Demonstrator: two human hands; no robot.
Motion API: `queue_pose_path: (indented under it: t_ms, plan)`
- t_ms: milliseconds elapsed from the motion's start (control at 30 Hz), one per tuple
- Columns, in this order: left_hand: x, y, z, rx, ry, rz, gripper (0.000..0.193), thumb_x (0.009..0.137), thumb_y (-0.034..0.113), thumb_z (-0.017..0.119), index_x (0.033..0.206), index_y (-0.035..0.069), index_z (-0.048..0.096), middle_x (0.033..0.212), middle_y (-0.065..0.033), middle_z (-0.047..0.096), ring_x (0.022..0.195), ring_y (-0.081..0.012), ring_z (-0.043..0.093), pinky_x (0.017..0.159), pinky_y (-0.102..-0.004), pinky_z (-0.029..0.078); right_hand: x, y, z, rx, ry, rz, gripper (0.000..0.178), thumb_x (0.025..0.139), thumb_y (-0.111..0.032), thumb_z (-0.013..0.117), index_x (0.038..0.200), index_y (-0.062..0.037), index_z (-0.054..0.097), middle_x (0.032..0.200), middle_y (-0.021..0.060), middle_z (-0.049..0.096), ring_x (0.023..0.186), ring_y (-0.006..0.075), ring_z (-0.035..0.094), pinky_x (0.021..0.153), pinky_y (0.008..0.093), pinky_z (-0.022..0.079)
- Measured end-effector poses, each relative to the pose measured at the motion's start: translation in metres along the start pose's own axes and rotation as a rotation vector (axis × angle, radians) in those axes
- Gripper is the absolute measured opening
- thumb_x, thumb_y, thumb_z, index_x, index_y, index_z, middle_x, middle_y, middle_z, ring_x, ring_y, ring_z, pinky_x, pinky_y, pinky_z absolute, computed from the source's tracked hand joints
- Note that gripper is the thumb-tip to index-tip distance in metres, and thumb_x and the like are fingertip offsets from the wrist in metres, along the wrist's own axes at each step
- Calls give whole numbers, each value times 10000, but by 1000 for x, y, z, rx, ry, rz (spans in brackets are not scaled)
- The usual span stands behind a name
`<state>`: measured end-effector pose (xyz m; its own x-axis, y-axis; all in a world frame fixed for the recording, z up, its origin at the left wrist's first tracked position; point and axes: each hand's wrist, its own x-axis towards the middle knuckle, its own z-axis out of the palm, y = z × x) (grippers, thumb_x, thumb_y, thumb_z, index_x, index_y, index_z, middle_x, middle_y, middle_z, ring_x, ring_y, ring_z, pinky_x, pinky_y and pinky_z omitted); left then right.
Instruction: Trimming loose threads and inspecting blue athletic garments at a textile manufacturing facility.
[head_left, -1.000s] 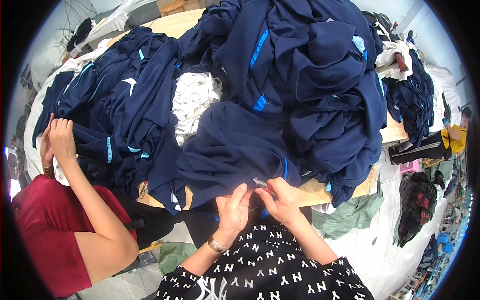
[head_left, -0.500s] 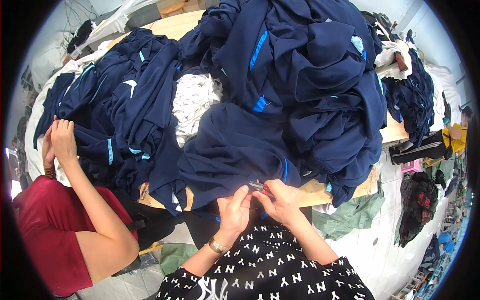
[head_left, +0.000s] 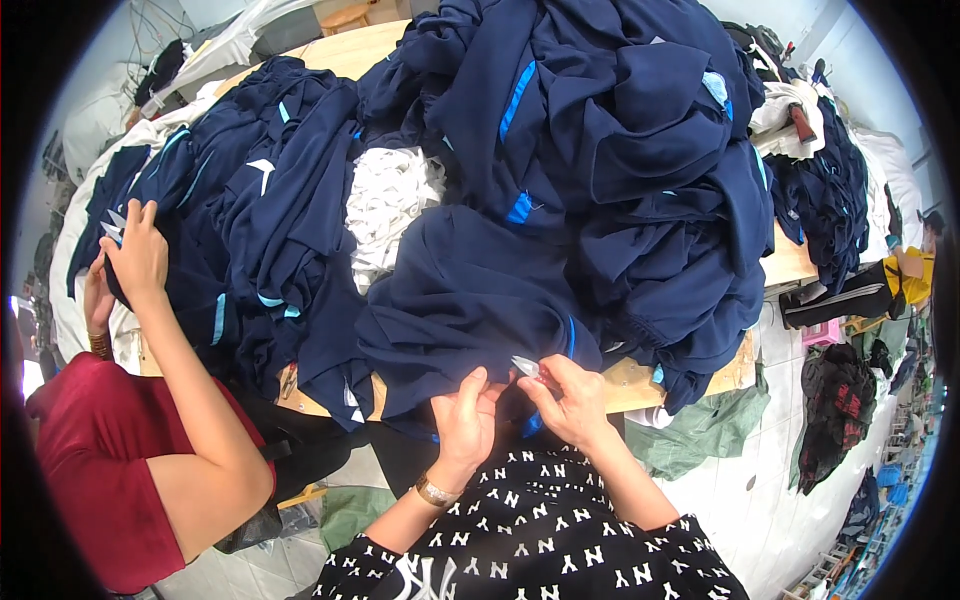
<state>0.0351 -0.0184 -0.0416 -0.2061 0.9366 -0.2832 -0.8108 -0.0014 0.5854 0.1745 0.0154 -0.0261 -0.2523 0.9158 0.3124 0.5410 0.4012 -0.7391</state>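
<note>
A dark navy garment [head_left: 465, 300] spreads over the near table edge, a bright blue strip along its right side. My left hand [head_left: 466, 415] pinches the garment's near edge between thumb and fingers. Close beside it on the right, my right hand [head_left: 566, 400] is closed round a pair of thread snips [head_left: 525, 367]. Their pale metal blades point up and left, just off my left fingertips. Part of the snips is hidden inside my right hand.
Navy garments heap up behind [head_left: 620, 130] and to the left [head_left: 270, 190]. Between them lies a pile of white fabric pieces [head_left: 390, 210]. At the left a co-worker in a red sleeve [head_left: 100, 450] holds blades over navy cloth. Green sheeting [head_left: 700, 430] lies on the floor at right.
The snips have turned in my right hand, and their blades show more plainly. My hands have shifted only slightly. The co-worker's upper hand has lifted, bringing blades into view.
</note>
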Motion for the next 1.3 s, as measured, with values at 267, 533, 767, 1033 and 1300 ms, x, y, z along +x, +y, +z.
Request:
queue_pose_path:
  t_ms: [267, 533, 767, 1033, 1300]
  plan:
    - [-2, 1, 6, 11, 10, 27, 127, 900, 44, 474, 905, -24, 580, 943, -106, 632, 876, -205, 625, 827, -359, 508, -1, 2, 5, -72, 16, -76, 259, 764, -258, 705, 748, -56, 544, 625, 57, 551, 465, 222, 543, 438, 303, 413]
    - [-2, 2, 6, 18, 14, -6, 155, 901, 58, 476, 906, -28, 605, 943, -115, 638, 872, -202, 622, 829, -353, 497, 0, 3, 8, -49, 27, -72, 262, 767, -265, 701, 750, -57, 543, 620, 53, 541, 465, 229, 542, 439, 306, 415]
    - [-2, 3, 9, -33, 25, -9, 175, 901, 52, 467, 901, -47, 611, 938, -118, 645, 889, -214, 627, 845, -389, 502, 0, 4, 6, 67, 33, 67, 264, 795, -256, 685, 786, -43, 528, 602, 68, 532, 461, 216, 533, 444, 300, 405]
    - [-2, 4, 1, -59, -76, -45, 174, 902, 49, 465, 1014, -41, 563, 1030, -141, 612, 942, -247, 607, 853, -398, 502, 3, 3, 14, 193, 68, -145, 503, 645, -203, 818, 906, -12, 433, 872, 132, 513, 658, 211, 544, 533, 271, 441]
    - [0, 21, 3, 273, 0, -91, 418, 968, 324, 381, 969, -43, 582, 1015, -162, 623, 930, -249, 619, 714, -334, 525, 15, -1, 27, 719, 152, 98, 248, 768, 112, 542, 805, -39, 349, 875, 119, 558, 863, 167, 593, 709, 259, 464]
